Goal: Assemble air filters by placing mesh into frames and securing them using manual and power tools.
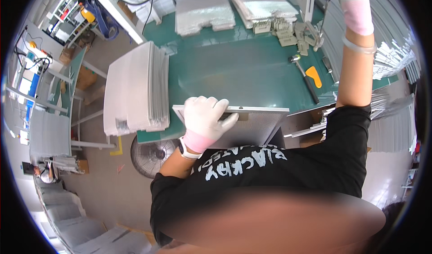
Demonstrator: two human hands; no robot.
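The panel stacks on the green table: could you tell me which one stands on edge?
The white stack at the table's left edge; both silvery stacks at the far side lie flat.

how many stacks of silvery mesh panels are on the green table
3: one tall stack at the table's left edge, two flatter stacks at the far end, left and right. More may lie outside the view.

Probably a factory workshop: green workbench [234,69], stacked mesh panels [135,89], hammer [303,74], floor fan [150,155].
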